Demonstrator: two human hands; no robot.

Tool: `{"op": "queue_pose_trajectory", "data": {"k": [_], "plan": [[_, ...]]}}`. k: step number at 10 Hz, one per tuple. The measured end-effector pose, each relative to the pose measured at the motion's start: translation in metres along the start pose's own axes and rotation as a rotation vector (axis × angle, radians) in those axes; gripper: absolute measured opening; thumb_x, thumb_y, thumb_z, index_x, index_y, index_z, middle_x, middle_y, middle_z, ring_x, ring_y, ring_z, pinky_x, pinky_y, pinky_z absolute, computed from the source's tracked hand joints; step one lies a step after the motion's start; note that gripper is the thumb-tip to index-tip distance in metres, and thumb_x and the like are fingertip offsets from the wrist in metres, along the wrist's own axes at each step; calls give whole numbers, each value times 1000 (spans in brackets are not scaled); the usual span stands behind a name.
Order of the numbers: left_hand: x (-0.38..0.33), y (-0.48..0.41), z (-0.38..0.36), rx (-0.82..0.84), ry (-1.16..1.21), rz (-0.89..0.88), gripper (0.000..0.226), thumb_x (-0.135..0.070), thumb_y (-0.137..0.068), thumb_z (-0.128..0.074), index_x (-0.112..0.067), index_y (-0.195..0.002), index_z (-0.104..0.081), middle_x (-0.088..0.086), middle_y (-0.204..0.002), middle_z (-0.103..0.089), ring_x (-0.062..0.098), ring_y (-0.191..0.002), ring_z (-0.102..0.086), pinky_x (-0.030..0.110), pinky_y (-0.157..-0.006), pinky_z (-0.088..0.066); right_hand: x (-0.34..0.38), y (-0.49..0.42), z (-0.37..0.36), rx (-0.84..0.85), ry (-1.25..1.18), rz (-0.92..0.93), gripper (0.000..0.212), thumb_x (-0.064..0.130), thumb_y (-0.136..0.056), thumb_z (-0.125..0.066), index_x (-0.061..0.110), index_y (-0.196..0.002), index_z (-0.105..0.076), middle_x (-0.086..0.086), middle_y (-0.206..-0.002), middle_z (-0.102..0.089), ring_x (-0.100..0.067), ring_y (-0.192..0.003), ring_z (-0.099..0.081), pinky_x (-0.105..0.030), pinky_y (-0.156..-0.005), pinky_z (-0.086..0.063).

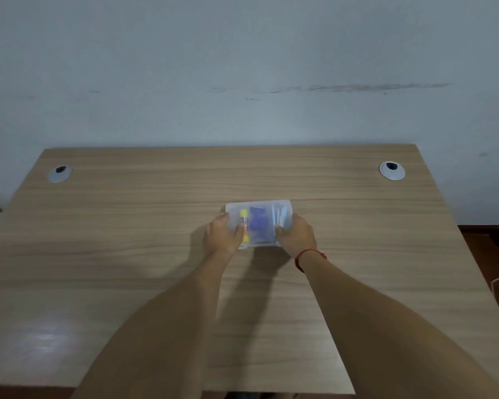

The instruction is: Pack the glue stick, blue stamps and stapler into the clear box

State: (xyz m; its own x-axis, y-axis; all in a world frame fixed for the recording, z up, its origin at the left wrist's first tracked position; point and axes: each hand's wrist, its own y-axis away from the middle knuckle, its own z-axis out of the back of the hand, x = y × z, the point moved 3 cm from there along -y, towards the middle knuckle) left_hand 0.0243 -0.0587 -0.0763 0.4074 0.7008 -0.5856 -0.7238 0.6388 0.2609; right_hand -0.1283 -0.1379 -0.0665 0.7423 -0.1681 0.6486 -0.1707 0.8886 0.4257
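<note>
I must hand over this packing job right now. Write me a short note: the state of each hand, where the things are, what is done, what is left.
Left hand: grips the left end of the clear box, fingers on top.
Right hand: grips the right end.
The box lies on the wooden desk, lid seemingly on.
Inside: glue stick left, blue stamps middle, a pale item on the right, probably the stapler.
Done: apparently all three packed.
Left: check the lid is shut, let go.

Both hands, left (224, 233) and right (296, 233), clasp clear box (258, 205) ends on desk (127, 226).
</note>
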Motion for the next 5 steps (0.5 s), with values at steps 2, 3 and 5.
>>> {"op": "queue_pose_trajectory", "data": {"k": [2, 3, 5], "plan": [[6, -3, -13, -6, -65, -57, 54, -27, -92, -57, -13, -143, -48, 10, -149, -49, 30, -134, -47, 32, -107, -36, -12, -6, -14, -52, 105, 27, 45, 35, -93, -55, 10, -130, -48, -14, -120, -64, -31, -109, -62, -36, -85, -49], [7, -1, -7, 37, -71, -87, 55, -25, -93, -54, -12, -146, -44, 14, -145, -50, 32, -132, -48, 35, -105, -38, -8, -1, -11, -15, 102, 8, 46, 35, -95, -50, 7, -132, -45, -18, -124, -62, -36, -114, -59, -43, -94, -48], [33, 22, -5, 32, -56, 13, 48, -25, -96, -43, -8, -140, -44, 15, -146, -46, 30, -136, -43, 39, -106, -38, -31, 33, -17, 22, 112, -66, 39, 30, -98, -39, 3, -125, -47, -19, -129, -58, -37, -119, -55, -47, -102, -44]]}}
